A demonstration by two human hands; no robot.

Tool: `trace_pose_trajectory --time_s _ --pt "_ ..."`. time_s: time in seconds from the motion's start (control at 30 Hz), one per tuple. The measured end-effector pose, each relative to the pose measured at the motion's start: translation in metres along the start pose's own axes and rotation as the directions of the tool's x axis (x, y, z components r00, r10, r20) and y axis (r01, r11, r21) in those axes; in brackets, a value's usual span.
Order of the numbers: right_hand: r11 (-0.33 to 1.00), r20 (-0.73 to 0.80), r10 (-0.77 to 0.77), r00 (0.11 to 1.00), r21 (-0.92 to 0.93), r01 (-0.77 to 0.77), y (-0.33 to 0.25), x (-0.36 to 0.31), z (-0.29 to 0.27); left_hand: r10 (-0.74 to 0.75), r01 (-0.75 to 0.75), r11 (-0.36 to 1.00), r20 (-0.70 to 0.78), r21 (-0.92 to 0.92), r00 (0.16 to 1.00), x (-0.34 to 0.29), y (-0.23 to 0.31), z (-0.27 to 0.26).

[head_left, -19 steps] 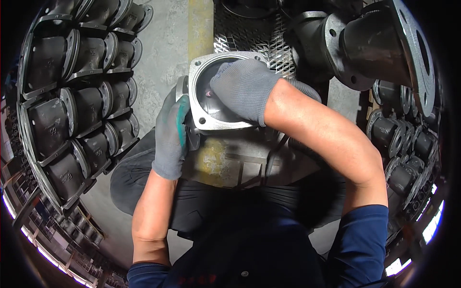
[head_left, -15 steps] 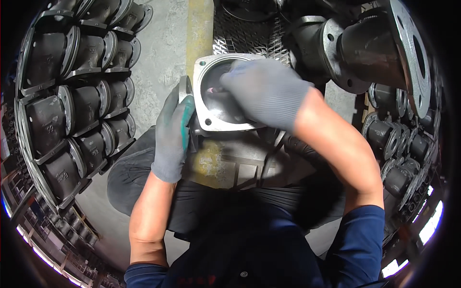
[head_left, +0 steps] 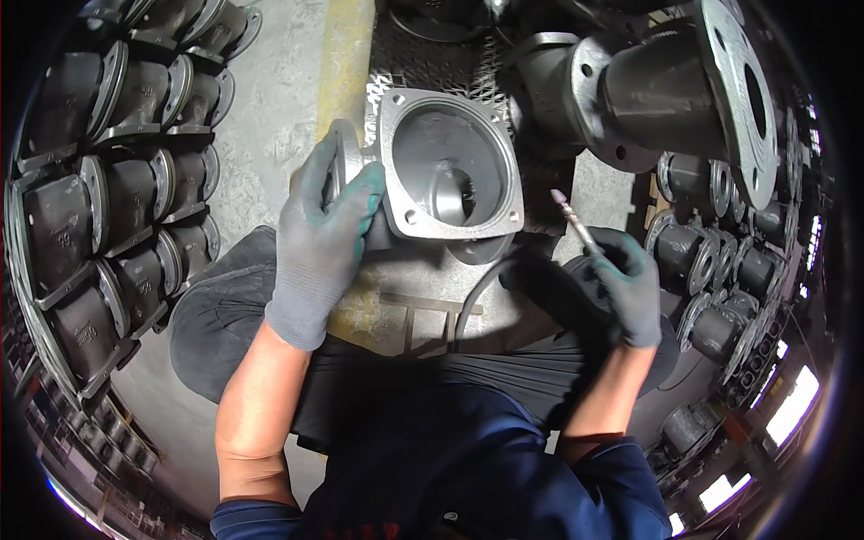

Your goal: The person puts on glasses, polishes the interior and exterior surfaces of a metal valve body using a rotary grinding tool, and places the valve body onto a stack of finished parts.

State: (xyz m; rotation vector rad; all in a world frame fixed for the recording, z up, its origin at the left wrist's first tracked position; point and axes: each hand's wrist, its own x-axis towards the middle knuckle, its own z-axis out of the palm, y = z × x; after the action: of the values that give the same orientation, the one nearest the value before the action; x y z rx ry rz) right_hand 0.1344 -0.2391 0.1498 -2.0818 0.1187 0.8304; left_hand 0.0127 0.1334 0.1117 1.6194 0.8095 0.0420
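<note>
A grey cast-metal valve body point(head_left: 421, 148) sits in front of me, its square flange with corner holes turned up toward me and its round bore open. My left hand point(head_left: 319, 243), in a grey glove with green-coated fingers, is closed around the round flange on the casting's left side. To the right of the casting, my gloved right hand point(head_left: 630, 292) is wrapped around a die grinder point(head_left: 578, 225) with a slim metal shaft and a small pink tip. The tip points up and away, clear of the casting. Most of the tool's body is hidden in the glove.
Stacked flanged castings point(head_left: 67, 229) line the left side. A large flanged casting point(head_left: 670, 94) juts in at the upper right, with more castings point(head_left: 681, 247) below it. A dark hose point(head_left: 475, 292) curves over the floor before my legs. Metal mesh point(head_left: 423, 63) lies beyond the casting.
My right hand has come out of the bore with the die grinder and moved right and toward me. The casting has turned and tilted, showing its inside; my left hand still holds its flange.
</note>
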Motion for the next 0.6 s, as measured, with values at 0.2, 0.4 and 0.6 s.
trace_pose_trajectory --time_s 0.2,0.4,0.6 --pt "0.968 0.224 -0.236 0.946 -0.035 0.250 0.074 0.070 0.052 -0.077 0.077 0.983 0.010 -0.167 0.997 -0.002 0.030 0.020" --pt "0.946 0.150 -0.318 0.936 -0.013 0.323 0.075 0.102 0.076 -0.104 0.101 0.969 0.002 -0.227 0.995 -0.005 0.036 0.027" --pt "0.943 0.158 -0.319 0.935 -0.044 0.329 0.076 0.106 0.089 -0.145 0.139 0.969 -0.014 -0.206 0.989 -0.004 0.037 0.026"
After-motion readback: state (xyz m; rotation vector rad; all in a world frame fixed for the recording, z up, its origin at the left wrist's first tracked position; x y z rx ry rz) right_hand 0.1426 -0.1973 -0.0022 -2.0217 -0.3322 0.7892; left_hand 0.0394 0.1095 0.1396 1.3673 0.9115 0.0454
